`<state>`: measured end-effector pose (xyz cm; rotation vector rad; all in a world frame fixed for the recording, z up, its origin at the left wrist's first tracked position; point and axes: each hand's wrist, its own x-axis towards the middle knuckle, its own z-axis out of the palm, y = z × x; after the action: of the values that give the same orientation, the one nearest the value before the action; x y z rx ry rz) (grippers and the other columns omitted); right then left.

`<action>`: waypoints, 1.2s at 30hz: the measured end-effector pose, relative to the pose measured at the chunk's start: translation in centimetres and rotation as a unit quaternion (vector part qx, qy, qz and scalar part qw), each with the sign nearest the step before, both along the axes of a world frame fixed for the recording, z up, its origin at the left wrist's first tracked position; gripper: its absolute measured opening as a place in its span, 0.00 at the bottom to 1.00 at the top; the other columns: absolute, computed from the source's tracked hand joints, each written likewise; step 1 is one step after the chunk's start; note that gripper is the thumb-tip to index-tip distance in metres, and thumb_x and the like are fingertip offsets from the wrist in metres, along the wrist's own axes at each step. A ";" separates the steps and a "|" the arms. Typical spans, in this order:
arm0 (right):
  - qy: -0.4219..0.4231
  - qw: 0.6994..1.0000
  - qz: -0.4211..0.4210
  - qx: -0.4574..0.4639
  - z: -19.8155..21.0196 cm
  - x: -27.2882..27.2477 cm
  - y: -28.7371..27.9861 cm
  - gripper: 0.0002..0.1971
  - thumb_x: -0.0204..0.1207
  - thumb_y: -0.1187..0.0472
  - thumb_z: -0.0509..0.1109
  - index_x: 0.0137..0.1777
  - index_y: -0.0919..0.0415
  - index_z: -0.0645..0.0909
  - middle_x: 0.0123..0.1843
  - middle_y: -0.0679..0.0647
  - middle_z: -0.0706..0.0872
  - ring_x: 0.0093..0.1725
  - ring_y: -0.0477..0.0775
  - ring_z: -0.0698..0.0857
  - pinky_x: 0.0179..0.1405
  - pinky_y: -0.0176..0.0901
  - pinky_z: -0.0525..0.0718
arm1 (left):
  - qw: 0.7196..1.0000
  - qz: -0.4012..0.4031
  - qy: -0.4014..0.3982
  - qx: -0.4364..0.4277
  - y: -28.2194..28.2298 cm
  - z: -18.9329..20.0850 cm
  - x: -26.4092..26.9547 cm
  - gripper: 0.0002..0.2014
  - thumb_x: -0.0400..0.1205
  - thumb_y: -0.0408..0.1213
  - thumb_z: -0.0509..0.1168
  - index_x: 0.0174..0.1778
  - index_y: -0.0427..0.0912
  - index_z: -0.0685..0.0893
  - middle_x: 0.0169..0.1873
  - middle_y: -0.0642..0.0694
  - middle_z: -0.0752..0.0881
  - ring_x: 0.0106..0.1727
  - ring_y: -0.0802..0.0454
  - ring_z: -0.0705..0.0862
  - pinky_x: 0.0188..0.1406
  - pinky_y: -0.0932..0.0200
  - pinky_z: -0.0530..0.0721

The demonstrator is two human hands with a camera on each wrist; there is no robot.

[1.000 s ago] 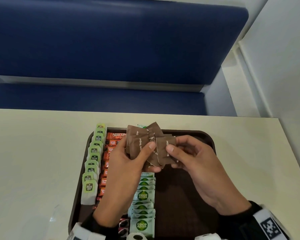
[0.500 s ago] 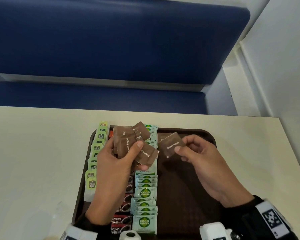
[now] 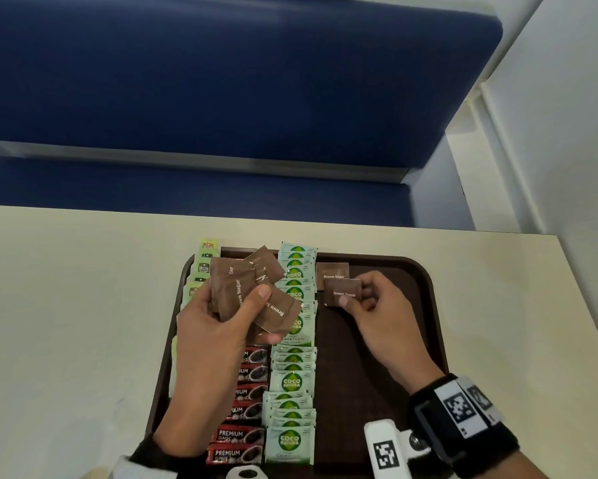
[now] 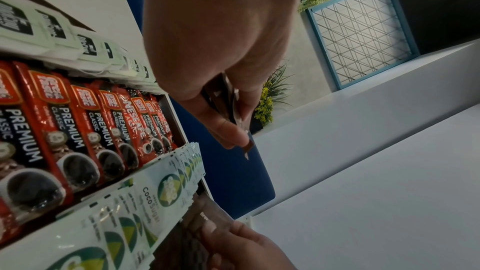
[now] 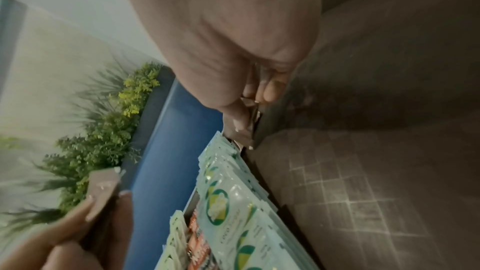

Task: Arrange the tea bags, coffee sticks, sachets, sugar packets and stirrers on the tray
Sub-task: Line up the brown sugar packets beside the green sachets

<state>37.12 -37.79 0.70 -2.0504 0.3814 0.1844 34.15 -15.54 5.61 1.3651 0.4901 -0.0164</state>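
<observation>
My left hand [image 3: 242, 305] holds a fan of several brown sugar packets [image 3: 232, 292] above the dark brown tray [image 3: 425, 305], thumb pressed on top. My right hand [image 3: 363, 299] pinches one brown sugar packet [image 3: 342, 292] low over the tray's far middle, overlapping another brown sugar packet [image 3: 332, 271] that lies flat there. On the tray run rows of pale green tea bags [image 3: 204, 267], red coffee sticks [image 3: 242, 433] and mint coco sugar sachets [image 3: 292, 382]. In the left wrist view the coffee sticks [image 4: 78, 126] and sachets [image 4: 145, 202] lie below my fingers [image 4: 226, 130].
The tray sits on a cream table [image 3: 66, 323]. Its right half [image 3: 377, 357] is bare dark surface. A blue bench [image 3: 221, 98] stands beyond the table's far edge, and a white wall [image 3: 567, 167] rises at the right.
My right hand pulled one packet from the bundle, carried it right and lowered it to the tray beside the sachet row. The left hand shifted left with the rest.
</observation>
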 end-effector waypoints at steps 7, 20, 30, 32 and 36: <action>-0.053 0.995 0.007 -0.090 -1.5 1.0 1.0 0.17 0.75 0.65 0.86 0.54 0.48 0.84 0.52 0.46 0.79 0.40 0.41 0.81 0.45 0.24 0.80 | 1.000 0.000 0.003 -0.002 0.1 0.0 -0.1 0.13 0.82 0.34 0.78 0.62 0.46 0.92 0.48 0.42 0.98 0.40 0.36 0.97 0.31 0.53 0.96; -0.068 0.992 0.007 -0.103 -2.3 1.2 0.9 0.23 0.76 0.61 0.86 0.66 0.50 0.81 0.57 0.50 0.78 0.44 0.43 0.82 0.47 0.25 0.82 | 1.000 0.003 0.003 -0.004 0.1 -0.3 0.2 0.11 0.83 0.32 0.77 0.62 0.43 0.92 0.47 0.44 0.98 0.39 0.43 0.97 0.31 0.57 0.94; -0.028 0.990 0.046 0.128 4.8 -1.1 3.1 0.18 0.74 0.46 0.85 0.60 0.46 0.87 0.50 0.46 0.92 0.48 0.45 0.90 0.50 0.34 0.88 | 0.999 -0.006 0.003 -0.052 -1.3 -0.3 0.6 0.12 0.84 0.35 0.76 0.63 0.42 0.90 0.50 0.39 0.97 0.46 0.35 0.97 0.33 0.52 0.96; 0.037 0.984 0.091 0.148 5.7 -1.5 3.6 0.18 0.72 0.46 0.87 0.59 0.45 0.88 0.50 0.46 0.93 0.47 0.46 0.91 0.50 0.36 0.90 | 0.998 -0.005 0.001 -0.060 -1.8 -0.3 0.5 0.14 0.84 0.36 0.76 0.65 0.40 0.89 0.51 0.38 0.97 0.48 0.35 0.97 0.34 0.52 0.95; 0.083 0.977 0.069 0.184 6.3 -1.6 3.3 0.06 0.78 0.56 0.84 0.51 0.52 0.90 0.50 0.49 0.94 0.48 0.49 0.91 0.50 0.42 0.89 | 0.998 -0.011 -0.002 -0.054 -2.3 -0.3 0.4 0.14 0.85 0.36 0.75 0.66 0.42 0.87 0.53 0.42 0.97 0.51 0.40 0.97 0.37 0.50 0.97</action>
<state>35.50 -34.51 6.96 -1.6992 0.2809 0.4776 34.52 -17.85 5.28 1.2638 0.4640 -0.0568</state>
